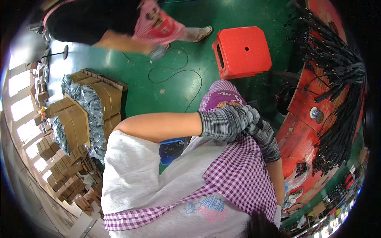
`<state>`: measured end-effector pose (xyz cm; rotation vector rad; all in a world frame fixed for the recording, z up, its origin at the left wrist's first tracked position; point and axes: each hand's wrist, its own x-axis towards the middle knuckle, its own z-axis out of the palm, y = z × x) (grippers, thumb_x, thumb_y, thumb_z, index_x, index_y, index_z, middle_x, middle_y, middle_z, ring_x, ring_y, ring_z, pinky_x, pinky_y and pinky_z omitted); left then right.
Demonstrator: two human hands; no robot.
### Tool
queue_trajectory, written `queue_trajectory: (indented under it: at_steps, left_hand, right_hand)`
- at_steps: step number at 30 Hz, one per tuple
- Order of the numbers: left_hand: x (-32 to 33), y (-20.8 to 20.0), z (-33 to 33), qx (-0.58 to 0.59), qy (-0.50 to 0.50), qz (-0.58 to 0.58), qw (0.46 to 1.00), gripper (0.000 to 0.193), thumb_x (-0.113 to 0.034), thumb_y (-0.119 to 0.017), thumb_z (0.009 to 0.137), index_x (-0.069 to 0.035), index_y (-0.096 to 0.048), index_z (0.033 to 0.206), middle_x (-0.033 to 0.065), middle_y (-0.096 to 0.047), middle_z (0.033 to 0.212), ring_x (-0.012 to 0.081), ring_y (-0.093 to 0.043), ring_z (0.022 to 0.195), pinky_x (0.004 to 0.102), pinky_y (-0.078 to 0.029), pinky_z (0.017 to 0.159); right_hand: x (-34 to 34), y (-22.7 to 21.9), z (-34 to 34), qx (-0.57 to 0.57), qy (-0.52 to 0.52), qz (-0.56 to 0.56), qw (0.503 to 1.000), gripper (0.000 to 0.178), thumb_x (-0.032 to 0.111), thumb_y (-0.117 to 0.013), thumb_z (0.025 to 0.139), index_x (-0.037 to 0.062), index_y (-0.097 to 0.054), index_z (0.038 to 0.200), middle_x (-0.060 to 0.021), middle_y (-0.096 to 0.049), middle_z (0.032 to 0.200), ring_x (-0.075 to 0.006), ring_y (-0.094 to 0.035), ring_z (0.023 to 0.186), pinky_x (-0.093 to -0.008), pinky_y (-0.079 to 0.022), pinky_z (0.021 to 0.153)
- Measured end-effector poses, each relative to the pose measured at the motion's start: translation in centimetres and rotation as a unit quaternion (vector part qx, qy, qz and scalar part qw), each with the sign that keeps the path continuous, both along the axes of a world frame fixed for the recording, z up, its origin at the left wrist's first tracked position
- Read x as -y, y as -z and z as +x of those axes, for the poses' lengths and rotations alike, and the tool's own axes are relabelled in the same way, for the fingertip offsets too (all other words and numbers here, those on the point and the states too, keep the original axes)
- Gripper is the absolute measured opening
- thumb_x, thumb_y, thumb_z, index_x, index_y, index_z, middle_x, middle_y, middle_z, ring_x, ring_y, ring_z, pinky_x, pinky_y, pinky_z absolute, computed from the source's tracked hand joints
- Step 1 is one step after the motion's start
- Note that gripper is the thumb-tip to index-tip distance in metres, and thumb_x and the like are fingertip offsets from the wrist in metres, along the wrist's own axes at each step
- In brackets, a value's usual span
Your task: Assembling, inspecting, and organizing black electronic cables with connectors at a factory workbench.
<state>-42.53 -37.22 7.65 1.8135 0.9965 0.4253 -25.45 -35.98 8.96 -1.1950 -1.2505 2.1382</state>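
Note:
My left hand (226,122), in a grey and black knitted glove, reaches across my lap and meets my right hand (265,137), gloved the same way. Both hands press together above my knee with curled, closed fingers. Where they overlap, the fingers hide one another, and I cannot make out whether anything is between them. Below the hands lies my purple and white checked apron (244,168), with a purple printed part (223,97) over the knee.
A red plastic stool (246,51) stands ahead on the green floor. At right, bundles of black cables (337,91) and a small spool (316,114) rest on a red bench (295,133). Cardboard boxes (73,125) are stacked left. A person (95,23) is at upper left, near a loose cable (190,71).

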Motion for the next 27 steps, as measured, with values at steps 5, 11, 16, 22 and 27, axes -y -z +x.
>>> queue_trajectory:
  at_steps: [5,11,16,22,27]
  left_hand:
    - [0.0,0.3,0.7,0.097,-0.009,-0.007,0.995,0.032,-0.011,-0.052,0.07,0.001,-0.048,0.1,0.0168,-0.052,0.091,0.0271,-0.055,0.08,0.0321,-0.046,0.065]
    - [-3.8,-8.7,1.2,-0.194,0.133,-0.092,0.967,0.039,-0.01,-0.052,0.073,-0.005,-0.044,0.111,0.0097,-0.053,0.09,0.0221,-0.054,0.077,0.0292,-0.044,0.066]
    - [3.8,2.9,0.0,-0.164,0.047,0.219,0.961,0.051,-0.008,-0.051,0.07,-0.004,-0.037,0.119,0.0164,-0.05,0.095,0.0287,-0.051,0.085,0.0334,-0.041,0.08]
    - [1.7,-3.8,-4.2,-0.223,-0.157,-0.211,0.939,0.063,-0.044,-0.059,0.072,-0.002,-0.04,0.114,0.0158,-0.049,0.095,0.026,-0.053,0.087,0.0372,-0.043,0.08]
    - [7.1,-2.2,-6.2,-0.042,-0.239,-0.607,0.757,0.044,-0.043,-0.053,0.079,-0.001,-0.053,0.094,0.0081,-0.053,0.072,0.016,-0.056,0.065,0.0296,-0.049,0.061]
  right_hand:
    - [-1.3,0.1,0.5,0.007,-0.036,-0.029,0.999,0.05,0.023,-0.067,0.071,-0.0001,-0.048,0.111,-0.0071,-0.056,0.103,-0.0152,-0.053,0.092,-0.0269,-0.04,0.082]
    - [-2.3,-1.5,0.2,0.075,-0.033,0.009,0.997,0.035,0.012,-0.065,0.072,-0.0014,-0.053,0.102,-0.0079,-0.059,0.094,-0.0157,-0.056,0.084,-0.0285,-0.044,0.077]
    - [-2.4,-0.1,0.9,0.028,-0.15,0.192,0.97,0.02,0.012,-0.06,0.077,0.0028,-0.056,0.094,-0.0038,-0.059,0.088,-0.0133,-0.055,0.078,-0.0256,-0.045,0.069]
    - [-3.1,-1.2,1.7,0.068,0.114,-0.267,0.955,0.015,0.023,-0.054,0.083,0.0096,-0.056,0.076,0.0054,-0.049,0.062,-0.0027,-0.04,0.051,-0.0184,-0.031,0.044]
    - [-3.3,-1.3,1.9,0.109,0.024,-0.173,0.978,0.019,0.026,-0.054,0.083,0.0077,-0.059,0.084,0.0054,-0.048,0.056,-0.0031,-0.037,0.044,-0.0188,-0.026,0.041]
